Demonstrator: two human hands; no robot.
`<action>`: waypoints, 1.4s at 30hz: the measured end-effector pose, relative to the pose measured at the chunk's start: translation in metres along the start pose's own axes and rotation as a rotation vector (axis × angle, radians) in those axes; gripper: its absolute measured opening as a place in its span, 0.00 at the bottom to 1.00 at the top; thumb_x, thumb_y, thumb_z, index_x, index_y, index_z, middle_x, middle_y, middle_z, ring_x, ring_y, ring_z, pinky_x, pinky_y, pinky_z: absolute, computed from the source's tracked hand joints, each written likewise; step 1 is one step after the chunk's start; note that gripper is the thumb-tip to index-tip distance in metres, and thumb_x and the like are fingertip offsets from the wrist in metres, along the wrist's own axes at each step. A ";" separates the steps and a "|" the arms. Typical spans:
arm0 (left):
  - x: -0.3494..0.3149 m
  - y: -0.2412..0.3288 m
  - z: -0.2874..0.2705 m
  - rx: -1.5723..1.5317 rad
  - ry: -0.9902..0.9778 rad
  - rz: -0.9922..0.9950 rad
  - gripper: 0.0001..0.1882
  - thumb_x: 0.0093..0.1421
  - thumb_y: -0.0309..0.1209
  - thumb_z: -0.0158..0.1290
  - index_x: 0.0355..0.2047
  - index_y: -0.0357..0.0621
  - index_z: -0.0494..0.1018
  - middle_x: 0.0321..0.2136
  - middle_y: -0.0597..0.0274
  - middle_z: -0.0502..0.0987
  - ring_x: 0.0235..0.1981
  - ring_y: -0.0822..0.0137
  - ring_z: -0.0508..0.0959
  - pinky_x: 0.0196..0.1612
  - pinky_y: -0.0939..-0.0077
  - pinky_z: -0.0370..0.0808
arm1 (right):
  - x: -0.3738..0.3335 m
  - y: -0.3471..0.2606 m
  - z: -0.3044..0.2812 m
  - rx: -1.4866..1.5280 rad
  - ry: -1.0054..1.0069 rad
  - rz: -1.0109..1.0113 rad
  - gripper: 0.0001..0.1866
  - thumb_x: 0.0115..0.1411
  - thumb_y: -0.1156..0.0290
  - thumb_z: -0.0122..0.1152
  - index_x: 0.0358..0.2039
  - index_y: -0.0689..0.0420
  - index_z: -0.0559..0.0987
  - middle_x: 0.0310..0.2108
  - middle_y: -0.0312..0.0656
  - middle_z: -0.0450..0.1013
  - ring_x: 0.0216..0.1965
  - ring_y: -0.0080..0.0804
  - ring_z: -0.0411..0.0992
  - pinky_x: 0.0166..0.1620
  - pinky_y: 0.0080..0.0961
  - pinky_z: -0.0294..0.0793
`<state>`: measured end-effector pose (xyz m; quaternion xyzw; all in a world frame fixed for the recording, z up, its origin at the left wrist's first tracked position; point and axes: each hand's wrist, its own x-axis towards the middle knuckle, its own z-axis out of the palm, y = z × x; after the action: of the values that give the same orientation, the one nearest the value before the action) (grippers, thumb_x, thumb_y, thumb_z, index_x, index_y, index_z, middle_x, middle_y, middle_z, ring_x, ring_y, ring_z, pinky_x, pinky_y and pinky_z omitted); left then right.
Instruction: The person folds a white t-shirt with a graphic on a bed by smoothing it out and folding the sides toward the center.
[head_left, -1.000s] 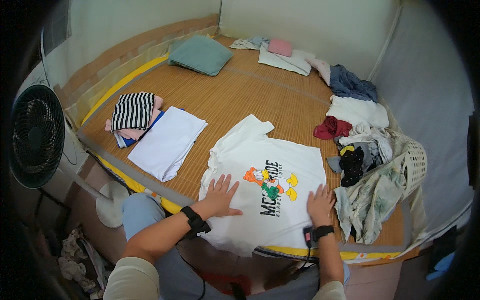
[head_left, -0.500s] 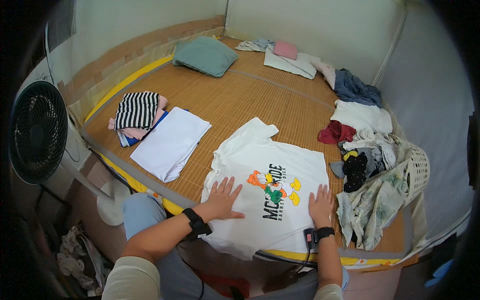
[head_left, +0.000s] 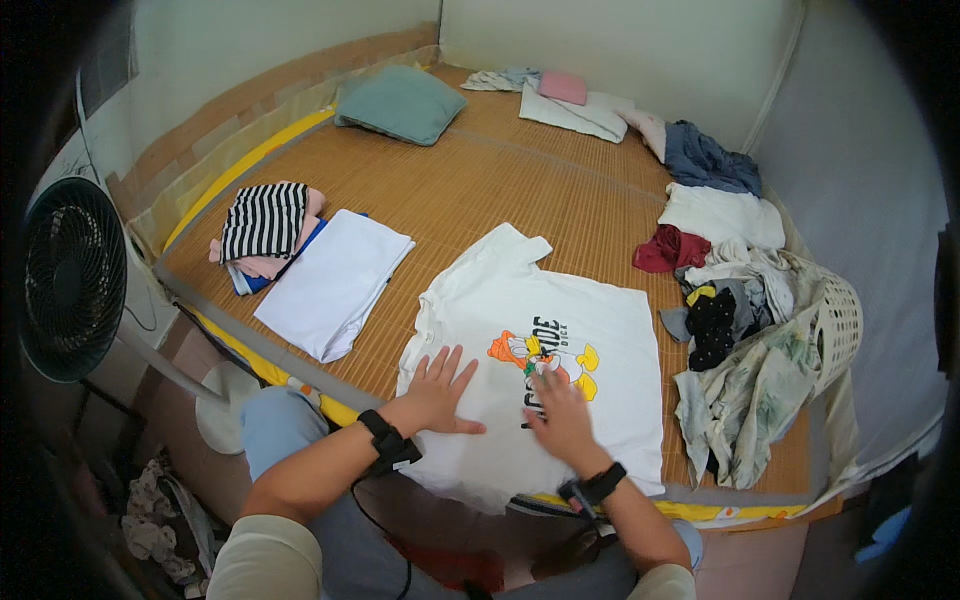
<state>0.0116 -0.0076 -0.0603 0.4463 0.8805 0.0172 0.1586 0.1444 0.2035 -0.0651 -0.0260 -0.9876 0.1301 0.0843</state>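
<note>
Pale sleeves (head_left: 265, 560) run off the lower edge, the right one barely showing. Between them and the mat, a white T-shirt (head_left: 500, 400) lies spread flat, its near side overhanging the yellow border (head_left: 342, 413) of the woven mat (head_left: 520, 170). On it the left hand (head_left: 438, 393) rests palm down, fingers spread; the right hand (head_left: 563, 425) is blurred, fingers loosely apart, hiding part of the duck print and lettering. Whether its palm touches the fabric is unclear. Rightward, heaped clothes (head_left: 750, 400) hide much of a perforated basket (head_left: 838, 320). Farthest off, a pink item (head_left: 563, 87) on white fabric (head_left: 575, 113) cannot be identified.
</note>
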 end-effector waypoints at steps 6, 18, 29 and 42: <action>0.002 0.005 -0.007 0.015 -0.001 0.021 0.62 0.41 0.75 0.42 0.65 0.46 0.38 0.65 0.41 0.36 0.66 0.45 0.36 0.63 0.49 0.36 | -0.018 0.120 -0.013 -0.247 0.120 0.540 0.33 0.61 0.51 0.42 0.62 0.55 0.56 0.64 0.50 0.49 0.65 0.48 0.46 0.62 0.51 0.46; -0.002 0.002 -0.008 0.012 0.004 0.027 0.61 0.42 0.74 0.44 0.65 0.44 0.39 0.64 0.39 0.36 0.66 0.44 0.36 0.63 0.46 0.36 | -0.011 -0.041 0.001 -0.026 0.110 -0.139 0.36 0.52 0.57 0.60 0.58 0.59 0.61 0.59 0.51 0.58 0.60 0.51 0.54 0.58 0.45 0.54; 0.003 0.007 -0.007 0.040 -0.003 0.026 0.61 0.44 0.73 0.44 0.65 0.42 0.39 0.64 0.36 0.36 0.65 0.41 0.37 0.63 0.46 0.37 | -0.024 0.135 -0.015 -0.161 0.226 0.702 0.39 0.59 0.48 0.44 0.62 0.62 0.53 0.63 0.53 0.50 0.64 0.50 0.48 0.63 0.45 0.45; 0.005 0.008 -0.005 0.034 0.046 0.049 0.59 0.46 0.72 0.43 0.65 0.42 0.39 0.63 0.36 0.37 0.65 0.40 0.37 0.62 0.45 0.37 | -0.023 0.144 -0.005 -0.281 0.347 0.587 0.34 0.57 0.53 0.50 0.56 0.67 0.63 0.58 0.57 0.59 0.60 0.48 0.56 0.59 0.40 0.55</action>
<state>0.0135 0.0013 -0.0555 0.4701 0.8728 0.0163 0.1302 0.1722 0.3421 -0.1016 -0.3414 -0.9173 0.0055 0.2050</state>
